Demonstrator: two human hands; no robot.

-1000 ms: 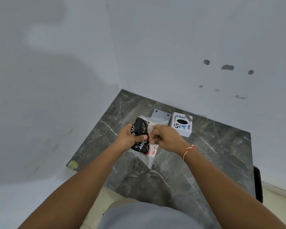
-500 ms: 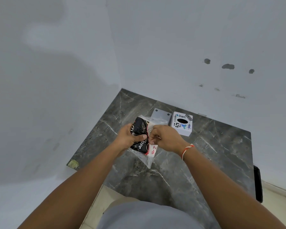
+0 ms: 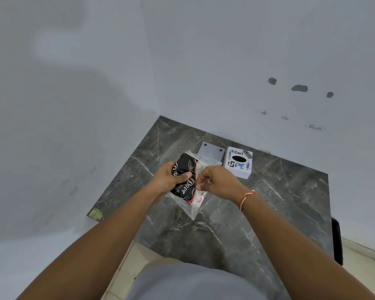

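Observation:
Above a dark marble counter (image 3: 225, 230) I hold a clear plastic bag (image 3: 194, 210) that carries a black packet (image 3: 185, 187) printed with white lettering, and a white piece with red marks beside it. My left hand (image 3: 171, 178) grips the black packet from the left, thumb across its front. My right hand (image 3: 217, 180) pinches the bag's edge next to the packet, fingers curled. The bag's lower corner hangs down toward the counter.
A white box (image 3: 238, 162) with stickers and a dark oval opening stands at the back of the counter, beside a grey bracket (image 3: 211, 151). White walls meet in a corner behind. A black object (image 3: 337, 241) sits at the counter's right edge.
The hands and the bag have hardly shifted; my right fingers have worked slightly along the bag's edge.

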